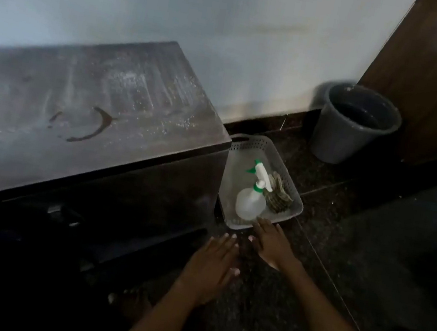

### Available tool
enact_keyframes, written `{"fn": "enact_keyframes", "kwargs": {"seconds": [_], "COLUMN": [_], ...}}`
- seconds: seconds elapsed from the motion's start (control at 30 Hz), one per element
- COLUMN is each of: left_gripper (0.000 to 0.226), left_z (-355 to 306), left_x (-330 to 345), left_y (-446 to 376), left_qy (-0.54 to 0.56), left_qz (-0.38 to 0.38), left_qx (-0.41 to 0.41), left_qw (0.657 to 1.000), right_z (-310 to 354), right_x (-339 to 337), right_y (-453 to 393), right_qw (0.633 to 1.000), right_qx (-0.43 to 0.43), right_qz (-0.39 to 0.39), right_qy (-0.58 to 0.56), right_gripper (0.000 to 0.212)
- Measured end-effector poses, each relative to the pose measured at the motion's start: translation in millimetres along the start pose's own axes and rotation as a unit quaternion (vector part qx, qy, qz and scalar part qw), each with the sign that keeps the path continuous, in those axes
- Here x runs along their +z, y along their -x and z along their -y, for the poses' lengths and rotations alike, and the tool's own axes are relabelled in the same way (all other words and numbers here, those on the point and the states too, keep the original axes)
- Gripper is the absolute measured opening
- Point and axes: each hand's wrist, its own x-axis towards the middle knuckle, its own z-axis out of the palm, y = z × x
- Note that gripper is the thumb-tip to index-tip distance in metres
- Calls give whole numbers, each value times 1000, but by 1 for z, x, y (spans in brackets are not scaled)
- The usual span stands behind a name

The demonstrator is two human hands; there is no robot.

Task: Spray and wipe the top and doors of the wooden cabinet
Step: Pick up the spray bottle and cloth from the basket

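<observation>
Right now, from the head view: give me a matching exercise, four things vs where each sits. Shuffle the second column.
Things:
1. spray bottle
2. bucket
3. folded cloth
4. curved stain

Places:
A. on the cabinet top
B. on the floor by the wall, beyond the basket
C. in the basket, on the cabinet side
D. in the basket, on the side away from the cabinet

Pairs: 1-C, 2-B, 3-D, 4-A

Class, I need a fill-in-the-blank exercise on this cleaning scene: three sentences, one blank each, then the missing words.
1. The spray bottle lies in the ____ basket beside the cabinet.
2. The grey bucket stands against the ____.
3. The right hand reaches toward the basket, and both it and the left hand hold ____.

Missing words: white; wall; nothing
</observation>
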Motion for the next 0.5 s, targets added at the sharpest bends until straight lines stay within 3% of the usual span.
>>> {"fn": "enact_keyframes", "kwargs": {"seconds": [0.03,0.1,0.27,0.33,0.43,0.5], "left_gripper": [74,80,107,100,67,66], "left_z": [3,1,-1,-4,-11,-14], "left_x": [9,7,13,10,10,13], "left_y": [-6,-10,-25,-28,-30,-30], "left_qy": [35,72,76,74,63,62], "left_qz": [17,119,128,142,173,194], "left_qx": [3,-8,-3,-12,-20,-16], "left_qw": [999,990,989,987,983,979], "right_z": [0,2,5,3,5,9], "right_x": [2,4,7,10,17,20], "right_y": [-4,-12,-14,-10,9,27], "right_qw": [1000,1000,997,995,994,993], "right_qx": [-1,-3,-2,-3,-24,-33], "right_qz": [-1,-24,-70,-86,-94,-104], "right_qy": [12,19,39,50,49,39], "right_gripper": [52,48,35,32,32,29]}}
